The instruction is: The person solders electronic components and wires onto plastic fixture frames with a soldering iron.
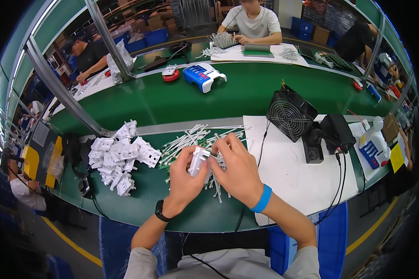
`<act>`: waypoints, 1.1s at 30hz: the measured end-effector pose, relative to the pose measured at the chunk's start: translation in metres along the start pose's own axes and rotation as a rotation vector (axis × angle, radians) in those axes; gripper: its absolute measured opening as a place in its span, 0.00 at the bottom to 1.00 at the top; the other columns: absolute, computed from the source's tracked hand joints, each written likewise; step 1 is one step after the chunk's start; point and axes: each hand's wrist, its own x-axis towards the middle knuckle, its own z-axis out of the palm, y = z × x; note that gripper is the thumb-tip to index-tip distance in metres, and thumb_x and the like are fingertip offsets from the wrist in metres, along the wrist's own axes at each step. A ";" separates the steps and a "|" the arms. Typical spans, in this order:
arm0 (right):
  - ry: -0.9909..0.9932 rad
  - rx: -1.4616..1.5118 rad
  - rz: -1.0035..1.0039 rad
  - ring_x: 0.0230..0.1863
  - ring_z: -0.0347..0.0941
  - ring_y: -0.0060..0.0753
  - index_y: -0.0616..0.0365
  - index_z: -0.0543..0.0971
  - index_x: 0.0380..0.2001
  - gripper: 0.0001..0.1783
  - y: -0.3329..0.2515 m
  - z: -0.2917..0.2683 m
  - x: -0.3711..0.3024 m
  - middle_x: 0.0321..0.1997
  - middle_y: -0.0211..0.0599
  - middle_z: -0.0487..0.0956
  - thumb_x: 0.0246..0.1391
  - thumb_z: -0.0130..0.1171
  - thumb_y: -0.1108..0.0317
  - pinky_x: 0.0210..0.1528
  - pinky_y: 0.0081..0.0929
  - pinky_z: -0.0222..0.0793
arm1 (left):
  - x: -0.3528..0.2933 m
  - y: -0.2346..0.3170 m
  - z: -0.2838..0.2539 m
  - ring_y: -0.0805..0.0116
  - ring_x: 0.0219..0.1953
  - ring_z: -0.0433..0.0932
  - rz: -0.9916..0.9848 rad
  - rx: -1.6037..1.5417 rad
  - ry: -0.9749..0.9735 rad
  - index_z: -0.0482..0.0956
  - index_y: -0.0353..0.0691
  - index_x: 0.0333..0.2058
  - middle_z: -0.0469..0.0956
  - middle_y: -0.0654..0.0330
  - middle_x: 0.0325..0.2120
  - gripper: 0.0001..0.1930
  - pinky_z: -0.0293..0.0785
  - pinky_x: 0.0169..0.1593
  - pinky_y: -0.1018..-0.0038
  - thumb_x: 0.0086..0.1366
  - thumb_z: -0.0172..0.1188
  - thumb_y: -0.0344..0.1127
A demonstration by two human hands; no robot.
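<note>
**Steadying a White Plastic Part in Two Hands**

My left hand (185, 179) is grasping a white plastic part (198, 162), which I am holding above the green bench (121, 209). My right hand (237, 169) is bending its fingers in at the part's right edge; fingers are hiding the contact, so I cannot tell whether they are pinching a small piece. In my judgement, the left grip should be bracing firmly while the right fingertips are guiding lightly, never forcing.

On the bench, white mouldings (118, 156) are lying heaped leftward, white cables (191, 139) are lying beyond my hands, and a black fan (291, 115) is standing rightward, near a white sheet (293, 186). Across the green conveyor (246, 90), a co-worker (253, 23) is facing me.
</note>
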 end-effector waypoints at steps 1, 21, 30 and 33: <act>0.000 0.001 -0.001 0.39 0.77 0.47 0.58 0.77 0.36 0.06 0.001 0.001 0.001 0.39 0.40 0.75 0.55 0.63 0.72 0.36 0.42 0.74 | 0.004 -0.001 0.000 0.77 0.29 0.79 0.000 0.001 0.001 0.75 0.34 0.48 0.84 0.58 0.30 0.15 0.74 0.32 0.77 0.64 0.65 0.27; -0.693 0.665 0.458 0.34 0.72 0.13 0.61 0.87 0.36 0.09 0.060 -0.005 0.042 0.31 0.28 0.83 0.62 0.65 0.67 0.35 0.17 0.66 | 0.027 0.008 -0.040 0.78 0.31 0.80 -0.120 0.180 -0.388 0.79 0.36 0.52 0.85 0.58 0.31 0.16 0.75 0.34 0.78 0.67 0.65 0.33; -0.578 0.596 0.213 0.30 0.72 0.17 0.66 0.84 0.36 0.09 0.052 -0.003 0.031 0.28 0.30 0.80 0.61 0.64 0.69 0.34 0.21 0.69 | 0.042 0.029 -0.047 0.69 0.33 0.79 -0.116 0.191 -0.520 0.80 0.30 0.49 0.84 0.53 0.34 0.18 0.76 0.42 0.72 0.64 0.67 0.36; -0.622 0.578 0.242 0.30 0.73 0.17 0.66 0.84 0.36 0.09 0.042 -0.013 0.036 0.28 0.30 0.80 0.61 0.64 0.68 0.32 0.20 0.69 | 0.044 0.034 -0.049 0.71 0.34 0.78 -0.140 0.150 -0.531 0.80 0.30 0.48 0.83 0.54 0.34 0.18 0.76 0.42 0.72 0.64 0.68 0.36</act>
